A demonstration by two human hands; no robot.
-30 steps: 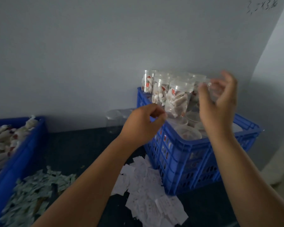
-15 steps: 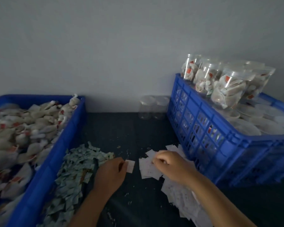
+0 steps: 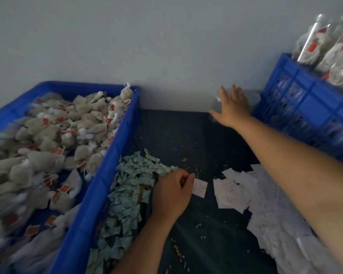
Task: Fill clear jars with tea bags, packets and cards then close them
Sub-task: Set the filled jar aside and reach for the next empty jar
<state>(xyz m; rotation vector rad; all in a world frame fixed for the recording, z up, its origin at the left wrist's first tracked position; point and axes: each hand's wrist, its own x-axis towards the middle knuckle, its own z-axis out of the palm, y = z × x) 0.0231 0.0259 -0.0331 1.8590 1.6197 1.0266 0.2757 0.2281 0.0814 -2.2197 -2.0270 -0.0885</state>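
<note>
The left hand (image 3: 172, 191) sits just right of the solid blue plastic crate (image 3: 99, 186) heaped with beige tea bags (image 3: 48, 135). Its fingers (image 3: 186, 178) are curled, pinching a small white paper card (image 3: 200, 187) by its edge over the dark table (image 3: 186, 135). A pile of grey-green packets (image 3: 131, 186) lies against that crate's right wall, and loose white cards (image 3: 234, 190) lie farther right. The right hand (image 3: 234, 107) is well right of the crate's far corner, fingers straight and spread at a clear empty plastic jar (image 3: 216, 101). Whether it touches the jar cannot be told.
</note>
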